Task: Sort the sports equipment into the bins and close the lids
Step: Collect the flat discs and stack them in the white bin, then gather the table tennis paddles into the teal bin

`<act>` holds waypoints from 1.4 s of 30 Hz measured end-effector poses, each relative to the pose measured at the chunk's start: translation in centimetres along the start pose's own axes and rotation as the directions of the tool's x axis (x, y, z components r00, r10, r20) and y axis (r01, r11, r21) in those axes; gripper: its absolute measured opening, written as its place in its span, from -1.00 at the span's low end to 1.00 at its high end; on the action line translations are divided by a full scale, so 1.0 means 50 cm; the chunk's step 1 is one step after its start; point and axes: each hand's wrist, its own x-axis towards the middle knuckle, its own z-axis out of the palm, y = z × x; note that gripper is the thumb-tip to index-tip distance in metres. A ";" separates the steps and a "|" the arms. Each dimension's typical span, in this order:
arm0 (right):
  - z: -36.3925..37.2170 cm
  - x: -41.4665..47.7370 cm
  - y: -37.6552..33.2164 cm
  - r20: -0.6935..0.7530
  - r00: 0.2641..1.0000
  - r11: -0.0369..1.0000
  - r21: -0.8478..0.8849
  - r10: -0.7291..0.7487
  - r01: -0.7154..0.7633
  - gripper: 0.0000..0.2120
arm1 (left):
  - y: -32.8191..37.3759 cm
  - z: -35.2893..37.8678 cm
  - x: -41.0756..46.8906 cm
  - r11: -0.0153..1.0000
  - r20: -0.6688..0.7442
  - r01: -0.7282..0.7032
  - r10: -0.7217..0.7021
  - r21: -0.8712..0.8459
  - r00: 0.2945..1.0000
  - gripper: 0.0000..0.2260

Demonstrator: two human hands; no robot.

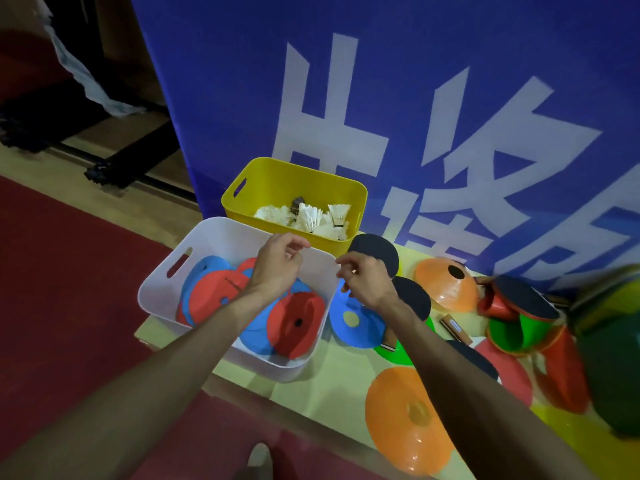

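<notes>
Two bins: white bin (156, 282) holds red and blue cones (298, 323); yellow bin (277, 174) behind holds shuttlecocks (308, 216). I see left hand (280, 265) over white bin, right hand (367, 282) beside it, both loosely curled, empty.

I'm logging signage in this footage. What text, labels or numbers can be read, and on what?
Blue banner: large white Chinese characters; the first looks like "出", its foot hidden by the yellow bin; the others are cut off, not surely readable.
Label on a paddle handle: too small and blurred to read.
White bin and cones: no text seen.
</notes>
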 end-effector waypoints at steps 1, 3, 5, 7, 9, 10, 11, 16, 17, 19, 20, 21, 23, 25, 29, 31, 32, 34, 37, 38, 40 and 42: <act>-0.019 -0.011 0.017 -0.013 1.000 1.000 0.022 0.016 -0.015 -0.75 | 0.016 0.022 -0.007 1.000 0.008 -0.013 0.013 -0.011 1.000 -0.70; -0.055 -0.034 0.057 -0.050 0.998 0.998 0.052 0.041 -0.039 -0.78 | 0.048 0.068 -0.024 0.999 0.037 -0.044 0.045 -0.015 0.998 -0.71; -0.089 -0.057 0.107 -0.081 0.996 0.998 0.054 0.049 -0.045 -0.78 | 0.077 0.117 -0.043 0.998 0.077 -0.064 0.065 -0.008 0.995 -0.72; -0.124 -0.084 0.159 -0.091 0.994 0.996 0.064 0.067 -0.062 -0.78 | 0.103 0.173 -0.064 0.998 0.106 -0.065 0.066 -0.005 0.992 -0.74; -0.158 -0.113 0.215 -0.099 0.989 0.989 0.110 0.111 -0.100 -0.78 | 0.122 0.231 -0.089 0.997 0.154 -0.069 0.071 -0.018 0.985 -0.73; -0.173 -0.129 0.242 -0.098 0.986 0.985 0.123 0.132 -0.120 -0.78 | 0.128 0.260 -0.102 0.997 0.189 -0.072 0.075 -0.023 0.979 -0.72; -0.186 -0.146 0.269 -0.094 0.984 0.982 0.129 0.150 -0.137 -0.79 | 0.134 0.288 -0.116 0.997 0.222 -0.074 0.077 -0.022 0.972 -0.72; -0.220 -0.221 0.401 -0.038 0.966 0.955 0.165 0.256 -0.247 -0.81 | 0.147 0.403 -0.186 0.998 0.367 -0.016 -0.004 0.053 0.930 -0.74; -0.225 -0.235 0.421 -0.021 0.961 0.945 0.190 0.276 -0.267 -0.80 | 0.148 0.421 -0.199 0.997 0.396 -0.003 -0.028 0.077 0.918 -0.75; -0.232 -0.262 0.454 -0.007 0.952 0.929 0.222 0.306 -0.297 -0.79 | 0.152 0.450 -0.227 0.993 0.444 0.018 -0.068 0.116 0.893 -0.76; -0.235 -0.274 0.470 -0.007 0.948 0.922 0.234 0.319 -0.309 -0.79 | 0.154 0.463 -0.239 0.991 0.460 0.023 -0.083 0.135 0.884 -0.77; -0.237 -0.286 0.483 -0.011 0.944 0.916 0.244 0.330 -0.317 -0.80 | 0.155 0.475 -0.250 0.988 0.471 0.023 -0.094 0.153 0.877 -0.77; -0.241 -0.306 0.509 -0.016 0.936 0.912 0.232 0.350 -0.337 -0.80 | 0.154 0.498 -0.269 0.982 0.499 0.031 -0.121 0.185 0.858 -0.78; -0.243 -0.322 0.536 -0.029 0.929 0.913 0.195 0.369 -0.357 -0.79 | 0.149 0.518 -0.286 0.975 0.527 0.047 -0.158 0.218 0.835 -0.78; -0.248 -0.357 0.587 -0.039 0.894 0.895 0.035 0.446 -0.445 -0.73 | 0.133 0.551 -0.310 0.965 0.554 0.097 -0.221 0.245 0.803 -0.78; -0.245 -0.369 0.614 -0.035 0.880 0.879 -0.041 0.473 -0.474 -0.70 | 0.123 0.566 -0.313 0.961 0.564 0.117 -0.244 0.251 0.789 -0.78; -0.242 -0.373 0.624 -0.043 0.880 0.877 -0.076 0.473 -0.475 -0.69 | 0.121 0.569 -0.313 0.959 0.563 0.125 -0.252 0.254 0.787 -0.78; -0.235 -0.377 0.645 -0.071 0.881 0.870 -0.136 0.469 -0.474 -0.68 | 0.117 0.578 -0.313 0.958 0.565 0.134 -0.259 0.252 0.784 -0.77; -0.227 -0.377 0.658 -0.060 0.856 0.832 -0.209 0.513 -0.514 -0.64 | 0.119 0.593 -0.314 0.961 0.565 0.136 -0.253 0.241 0.785 -0.76; -0.225 -0.378 0.657 -0.037 0.852 0.821 -0.250 0.522 -0.513 -0.58 | 0.119 0.596 -0.314 0.962 0.566 0.140 -0.253 0.236 0.784 -0.75; -0.218 -0.378 0.659 -0.018 0.848 0.797 -0.330 0.530 -0.506 -0.51 | 0.121 0.600 -0.312 0.964 0.567 0.150 -0.251 0.220 0.785 -0.75; -0.214 -0.373 0.664 -0.029 0.847 0.779 -0.379 0.530 -0.500 -0.49 | 0.121 0.600 -0.305 0.966 0.560 0.153 -0.245 0.207 0.791 -0.75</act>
